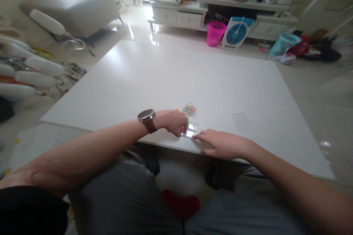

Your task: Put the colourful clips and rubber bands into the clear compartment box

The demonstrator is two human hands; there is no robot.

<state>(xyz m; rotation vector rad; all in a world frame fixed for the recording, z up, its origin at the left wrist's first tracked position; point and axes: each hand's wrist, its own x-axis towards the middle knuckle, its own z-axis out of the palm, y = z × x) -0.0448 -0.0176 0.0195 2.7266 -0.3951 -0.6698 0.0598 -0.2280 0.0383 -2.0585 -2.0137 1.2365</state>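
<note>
Touching clear rectangular case (192,127): right hand (222,143), fingers spread
Left hand (176,122): fingers curled, pinch unclear
Thin looped bands (189,109): far of case

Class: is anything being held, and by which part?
The right hand touches the clear case at its near right corner; the left hand overlaps the case's left side; any grip cannot be told.

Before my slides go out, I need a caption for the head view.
Left hand and right hand at a clear case near coloured loops on a white table.

open tabletop (193,77) beyond, rubber-band pile (189,109) blocking nearby
</note>
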